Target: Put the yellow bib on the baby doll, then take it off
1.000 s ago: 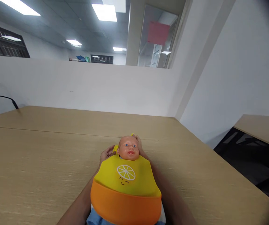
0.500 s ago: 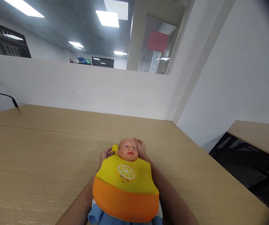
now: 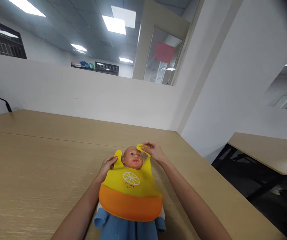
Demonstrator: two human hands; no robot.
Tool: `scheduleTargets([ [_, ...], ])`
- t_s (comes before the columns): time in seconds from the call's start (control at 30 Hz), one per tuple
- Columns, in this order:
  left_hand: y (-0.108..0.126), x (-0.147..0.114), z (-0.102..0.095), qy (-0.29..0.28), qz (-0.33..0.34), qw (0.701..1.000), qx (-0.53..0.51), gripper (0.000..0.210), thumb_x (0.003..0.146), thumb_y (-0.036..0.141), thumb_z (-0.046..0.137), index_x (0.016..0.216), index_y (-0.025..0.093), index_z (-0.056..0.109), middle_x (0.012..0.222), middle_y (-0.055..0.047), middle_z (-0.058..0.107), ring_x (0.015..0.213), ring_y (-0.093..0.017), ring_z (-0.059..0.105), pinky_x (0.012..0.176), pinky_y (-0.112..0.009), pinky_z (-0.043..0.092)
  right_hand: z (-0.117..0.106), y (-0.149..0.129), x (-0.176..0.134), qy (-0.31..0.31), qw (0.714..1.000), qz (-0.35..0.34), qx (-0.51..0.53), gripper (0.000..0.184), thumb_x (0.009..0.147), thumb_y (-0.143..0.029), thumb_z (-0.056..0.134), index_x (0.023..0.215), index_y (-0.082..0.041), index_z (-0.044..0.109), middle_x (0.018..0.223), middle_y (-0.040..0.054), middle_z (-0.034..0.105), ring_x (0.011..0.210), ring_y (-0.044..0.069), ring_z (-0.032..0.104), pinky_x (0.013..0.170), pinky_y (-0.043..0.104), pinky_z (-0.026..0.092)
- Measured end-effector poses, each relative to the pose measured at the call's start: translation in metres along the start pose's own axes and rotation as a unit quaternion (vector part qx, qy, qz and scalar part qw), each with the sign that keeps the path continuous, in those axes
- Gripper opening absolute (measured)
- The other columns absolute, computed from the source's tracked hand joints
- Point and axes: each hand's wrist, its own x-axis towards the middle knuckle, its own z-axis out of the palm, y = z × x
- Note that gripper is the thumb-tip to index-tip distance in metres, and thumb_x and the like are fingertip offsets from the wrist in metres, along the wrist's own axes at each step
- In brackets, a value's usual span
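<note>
A baby doll (image 3: 135, 160) in blue clothes lies face up on the table, its head pointing away from me. Over its chest spreads a yellow bib (image 3: 143, 176) with an orange pocket, a white citrus slice and a smiling face printed on it. My left hand (image 3: 108, 165) pinches one neck strap of the bib, beside the doll's head. On the other side, my right hand (image 3: 154, 152) grips the opposite strap, lifted so that its end reaches over the edge of the doll's forehead. The two strap ends are apart.
The wooden table (image 3: 46, 173) extends to a white partition wall (image 3: 96, 96) behind. A black cable (image 3: 8, 106) comes down at the far left. To the right stands another wooden table (image 3: 263, 150) with a dark space beneath it.
My right hand has come up from beside the doll's head, raising its strap into view. The left strap stands more upright. The camera view has shifted slightly.
</note>
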Motion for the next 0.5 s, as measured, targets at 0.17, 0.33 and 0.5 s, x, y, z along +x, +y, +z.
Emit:
scheduleTargets([
  [0.17, 0.002, -0.005, 0.004, -0.027, -0.016, 0.999, -0.033, 0.036, 0.048, 0.031, 0.086, 0.075, 0.015, 0.069, 0.068, -0.001, 0.071, 0.057, -0.016, 0.063, 0.058, -0.026, 0.046, 0.054, -0.03, 0.003, -0.223, 0.941, -0.061, -0.247, 0.016, 0.075, -0.029, 0.066, 0.087, -0.019, 0.072, 0.096, 0.0034, 0.072, 0.095, 0.019, 0.064, 0.083, 0.028, 0.047],
  [0.33, 0.0, -0.002, 0.002, -0.02, -0.01, 0.999, -0.046, 0.037, 0.043, 0.025, 0.084, 0.075, 0.015, 0.069, 0.068, -0.001, 0.071, 0.059, -0.017, 0.064, 0.062, -0.027, 0.047, 0.096, -0.028, 0.01, -0.212, 0.858, -0.055, -0.465, 0.013, 0.076, -0.026, 0.066, 0.088, -0.025, 0.073, 0.086, 0.0003, 0.072, 0.081, 0.017, 0.063, 0.066, 0.024, 0.04],
  [0.5, 0.001, -0.005, 0.006, -0.05, -0.009, 0.993, -0.105, 0.028, 0.053, 0.028, 0.079, 0.076, 0.016, 0.069, 0.072, -0.001, 0.073, 0.063, -0.018, 0.066, 0.063, -0.026, 0.049, 0.087, -0.026, 0.01, -0.187, 0.877, -0.1, -0.431, 0.014, 0.077, -0.021, 0.064, 0.087, -0.023, 0.072, 0.087, 0.0003, 0.072, 0.079, 0.015, 0.062, 0.068, 0.024, 0.04],
])
